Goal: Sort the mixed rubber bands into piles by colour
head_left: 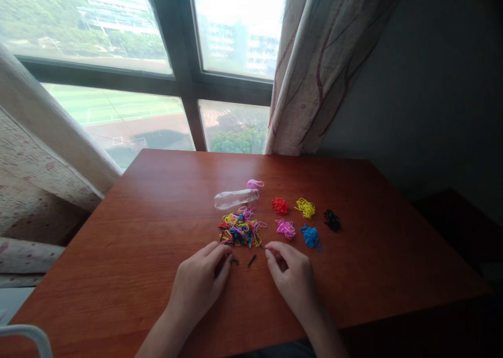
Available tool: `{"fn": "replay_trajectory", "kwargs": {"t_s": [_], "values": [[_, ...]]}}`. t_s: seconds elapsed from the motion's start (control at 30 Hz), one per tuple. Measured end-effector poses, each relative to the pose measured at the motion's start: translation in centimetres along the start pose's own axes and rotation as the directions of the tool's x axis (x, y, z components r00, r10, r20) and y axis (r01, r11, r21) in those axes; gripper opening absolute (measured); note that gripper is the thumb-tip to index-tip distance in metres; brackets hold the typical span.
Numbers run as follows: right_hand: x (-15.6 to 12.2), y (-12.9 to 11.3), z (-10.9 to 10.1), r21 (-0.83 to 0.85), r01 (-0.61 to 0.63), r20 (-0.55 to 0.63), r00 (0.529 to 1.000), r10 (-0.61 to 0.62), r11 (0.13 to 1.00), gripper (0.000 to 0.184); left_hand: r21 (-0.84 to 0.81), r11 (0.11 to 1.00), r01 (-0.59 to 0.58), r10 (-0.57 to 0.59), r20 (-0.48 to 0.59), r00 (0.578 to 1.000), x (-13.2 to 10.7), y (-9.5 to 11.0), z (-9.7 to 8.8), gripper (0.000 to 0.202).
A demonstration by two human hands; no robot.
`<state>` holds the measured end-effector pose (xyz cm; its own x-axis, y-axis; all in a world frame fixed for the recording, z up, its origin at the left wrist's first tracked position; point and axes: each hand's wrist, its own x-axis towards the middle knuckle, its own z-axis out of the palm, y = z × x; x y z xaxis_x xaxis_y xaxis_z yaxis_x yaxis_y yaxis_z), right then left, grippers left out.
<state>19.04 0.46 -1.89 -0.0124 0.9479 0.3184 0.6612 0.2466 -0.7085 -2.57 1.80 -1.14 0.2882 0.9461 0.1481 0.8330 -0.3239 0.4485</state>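
My left hand (202, 274) is closed in a pinch just below a mixed pile of coloured rubber bands (241, 227). A small black rubber band (234, 261) sticks out from its fingertips. My right hand (293, 271) pinches thumb and forefinger together at the pile's lower right, with a thin dark rubber band (263, 247) at the tips. Between both hands a short black piece (252, 260) lies on the table. To the right are sorted heaps of red bands (280, 206), yellow bands (305, 208), pink bands (285, 229), blue bands (310, 236) and black bands (332, 220).
A clear plastic bottle (236, 198) lies on its side behind the mixed pile, with a pink looped cap (254, 184) beside its mouth. The brown wooden table (157, 216) reaches to a window flanked by curtains (310, 69).
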Motion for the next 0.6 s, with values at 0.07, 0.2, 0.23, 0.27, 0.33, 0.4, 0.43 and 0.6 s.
{"fn": "replay_trajectory", "kwargs": {"t_s": [0.07, 0.2, 0.23, 0.27, 0.33, 0.4, 0.43, 0.6], "values": [[0.3, 0.6, -0.9, -0.024, 0.000, -0.037, 0.999, 0.000, 1.000, 0.016, 0.002, 1.000, -0.005, 0.005, -0.006, 1.000, 0.0, -0.1, 0.0, 0.018], [1.0, 2.8, -3.7, -0.096, -0.050, -0.147, 0.989, 0.036, 0.994, 0.018, 0.005, 1.000, -0.016, 0.016, -0.008, 1.000, -0.1, -0.2, 0.0, 0.018], [1.2, 3.6, -4.5, -0.130, -0.070, -0.176, 0.983, 0.047, 0.989, 0.019, 0.007, 1.000, -0.019, 0.019, -0.009, 1.000, -0.1, -0.2, 0.0, 0.018], [1.3, 4.4, -5.3, -0.168, -0.093, -0.201, 0.978, 0.058, 0.981, 0.021, 0.010, 1.000, -0.023, 0.023, -0.012, 1.000, -0.1, -0.2, 0.0, 0.017], [1.7, 6.4, -7.0, -0.245, -0.143, -0.248, 0.965, 0.080, 0.959, 0.025, 0.013, 0.999, -0.030, 0.030, -0.023, 0.999, -0.1, -0.2, 0.1, 0.017], [2.0, 8.4, -8.5, -0.309, -0.188, -0.293, 0.951, 0.094, 0.932, 0.030, 0.014, 0.999, -0.038, 0.038, -0.030, 0.999, -0.1, -0.2, 0.2, 0.017], [2.2, 9.3, -9.1, -0.334, -0.214, -0.315, 0.943, 0.105, 0.918, 0.031, 0.016, 0.999, -0.042, 0.043, -0.030, 0.999, 0.0, -0.3, 0.2, 0.017], [2.9, 12.3, -11.0, -0.393, -0.318, -0.368, 0.914, 0.170, 0.863, 0.033, 0.037, 0.996, -0.077, 0.077, -0.016, 0.997, 0.1, -0.3, 0.4, 0.017]]}}
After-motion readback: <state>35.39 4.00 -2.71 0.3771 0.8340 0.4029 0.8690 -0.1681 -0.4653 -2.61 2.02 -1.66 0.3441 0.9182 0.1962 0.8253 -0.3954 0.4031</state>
